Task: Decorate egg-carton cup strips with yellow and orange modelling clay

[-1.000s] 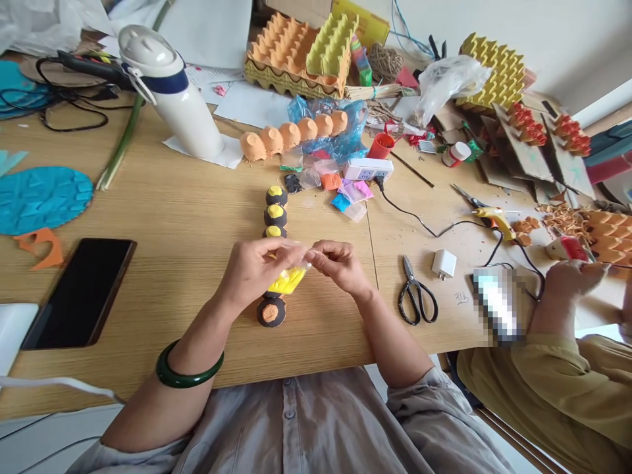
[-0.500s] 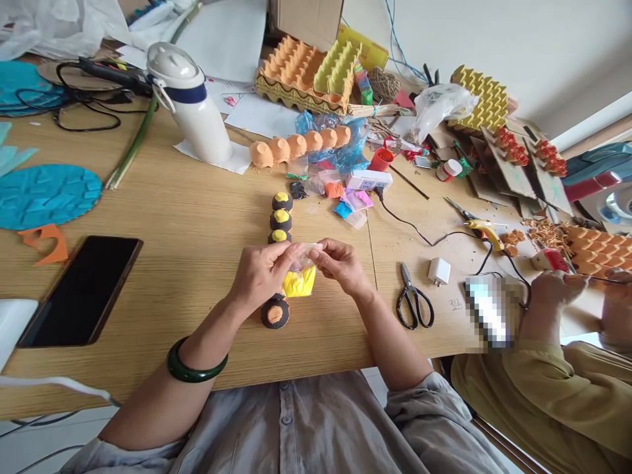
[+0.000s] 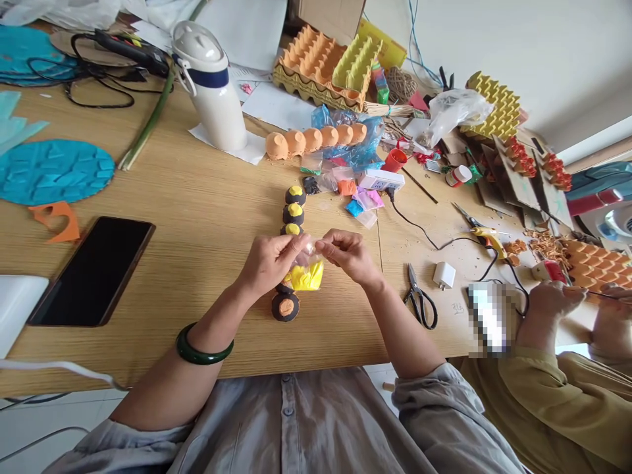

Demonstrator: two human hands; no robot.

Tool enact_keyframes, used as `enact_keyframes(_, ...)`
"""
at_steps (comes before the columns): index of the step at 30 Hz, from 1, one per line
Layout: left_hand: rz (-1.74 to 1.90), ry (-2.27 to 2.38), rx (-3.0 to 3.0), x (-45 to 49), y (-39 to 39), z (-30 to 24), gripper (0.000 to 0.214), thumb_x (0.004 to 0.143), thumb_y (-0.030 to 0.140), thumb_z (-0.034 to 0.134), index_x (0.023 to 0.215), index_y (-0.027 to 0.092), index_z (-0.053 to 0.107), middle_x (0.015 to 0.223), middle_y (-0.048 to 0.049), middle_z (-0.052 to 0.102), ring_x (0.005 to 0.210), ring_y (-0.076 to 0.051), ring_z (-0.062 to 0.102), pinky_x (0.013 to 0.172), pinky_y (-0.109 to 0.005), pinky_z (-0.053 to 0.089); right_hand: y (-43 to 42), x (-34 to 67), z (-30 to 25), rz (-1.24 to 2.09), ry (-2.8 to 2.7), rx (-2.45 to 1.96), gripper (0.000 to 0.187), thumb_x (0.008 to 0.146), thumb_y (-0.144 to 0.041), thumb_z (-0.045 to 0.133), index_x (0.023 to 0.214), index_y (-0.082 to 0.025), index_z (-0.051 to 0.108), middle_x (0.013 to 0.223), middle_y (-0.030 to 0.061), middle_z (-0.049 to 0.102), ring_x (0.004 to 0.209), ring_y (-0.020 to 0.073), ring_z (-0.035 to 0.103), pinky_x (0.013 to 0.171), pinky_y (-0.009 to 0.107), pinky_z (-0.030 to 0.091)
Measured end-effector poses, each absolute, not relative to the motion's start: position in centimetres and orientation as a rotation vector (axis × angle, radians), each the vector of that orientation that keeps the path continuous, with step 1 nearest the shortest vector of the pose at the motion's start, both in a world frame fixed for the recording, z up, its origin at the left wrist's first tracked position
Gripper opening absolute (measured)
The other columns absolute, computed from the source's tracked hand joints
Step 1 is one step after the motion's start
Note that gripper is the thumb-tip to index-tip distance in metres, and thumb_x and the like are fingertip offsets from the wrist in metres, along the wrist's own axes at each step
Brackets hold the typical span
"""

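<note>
Between my hands hangs a small clear plastic bag (image 3: 306, 274) with bright yellow clay in its lower part. My left hand (image 3: 269, 260) pinches the bag's top on one side, thumb against finger. On the other side, my right hand (image 3: 348, 255) pinches the top edge too. Beneath the bag lies an egg-carton strip (image 3: 295, 214) of black-coated cups. Its far cups carry yellow caps, while the nearest cup (image 3: 285, 307) has an orange top. The bag and my left hand hide the strip's middle.
Black scissors (image 3: 421, 299) and a white charger (image 3: 444, 275) lie to the right. Small clay packets (image 3: 368, 199) sit by a power strip (image 3: 380, 180). A phone (image 3: 93, 270) is at left. A co-worker's hands (image 3: 557, 306) work at far right.
The camera view has shifted, so the table's things appear farther right and slightly higher. My hands have drawn slightly apart at the bag's top, and more of the clear bag shows.
</note>
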State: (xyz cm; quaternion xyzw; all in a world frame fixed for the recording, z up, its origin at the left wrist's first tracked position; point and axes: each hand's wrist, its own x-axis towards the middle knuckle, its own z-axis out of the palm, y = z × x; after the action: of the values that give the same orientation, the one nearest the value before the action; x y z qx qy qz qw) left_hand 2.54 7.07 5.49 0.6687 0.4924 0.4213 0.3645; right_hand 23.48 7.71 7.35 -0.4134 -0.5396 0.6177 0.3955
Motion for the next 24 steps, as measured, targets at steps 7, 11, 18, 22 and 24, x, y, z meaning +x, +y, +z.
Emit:
enact_keyframes(7, 1.267, 1.391, 1.592, 2.0, 7.5, 5.0, 0.053, 0.108, 0.064, 0.064, 0.092, 0.021, 0.089, 0.072, -0.0048, 0.081, 0.056, -0.014, 0.064, 0.059, -0.027, 0.048, 11.1, 23.9, 7.4, 1.649, -1.225, -1.123, 0.063, 0.072, -0.073, 0.104, 0.081, -0.018, 0.073, 0.050, -0.0126, 0.046, 0.044, 0.0032, 0.027, 0.043, 0.024, 0.015)
enact_keyframes(11, 1.380, 1.432, 1.436, 2.0, 8.1, 4.5, 0.045, 0.108, 0.058, 0.064, 0.111, 0.021, 0.088, 0.079, -0.0036, 0.083, 0.058, -0.013, 0.064, 0.062, -0.025, 0.052, 15.6, 24.8, 7.9, 1.384, -0.942, -1.327, 0.050, 0.092, -0.053, 0.098, 0.076, -0.020, 0.063, 0.053, -0.0124, 0.046, 0.045, 0.0021, 0.025, 0.043, 0.020, 0.017)
enact_keyframes(18, 1.359, 1.481, 1.440, 1.4, 8.9, 3.1, 0.037, 0.105, 0.046, 0.062, 0.108, 0.020, 0.088, 0.076, -0.0035, 0.083, 0.058, -0.013, 0.065, 0.064, -0.024, 0.051, 21.9, 24.6, 7.4, 1.183, -0.720, -1.549, 0.046, 0.111, -0.010, 0.069, 0.070, -0.020, 0.053, 0.055, -0.0090, 0.052, 0.047, 0.0032, 0.033, 0.045, 0.017, 0.025)
enact_keyframes(22, 1.335, 1.490, 1.460, 1.4, 8.9, 3.1, 0.037, 0.105, 0.045, 0.062, 0.104, 0.020, 0.089, 0.073, -0.0025, 0.081, 0.057, -0.013, 0.065, 0.063, -0.024, 0.051, 22.9, 24.3, 6.4, 1.139, -0.747, -1.590, 0.050, 0.115, -0.012, 0.065, 0.067, -0.020, 0.053, 0.049, -0.0090, 0.051, 0.043, 0.0025, 0.030, 0.043, 0.018, 0.022)
enact_keyframes(24, 1.323, 1.495, 1.463, 1.4, 8.9, 3.1, 0.037, 0.105, 0.045, 0.062, 0.104, 0.020, 0.089, 0.072, -0.0025, 0.081, 0.057, -0.013, 0.066, 0.064, -0.024, 0.052, 23.0, 24.3, 6.0, 1.123, -0.762, -1.601, 0.048, 0.116, -0.015, 0.065, 0.069, -0.019, 0.055, 0.047, -0.0095, 0.049, 0.042, 0.0025, 0.029, 0.043, 0.019, 0.020)
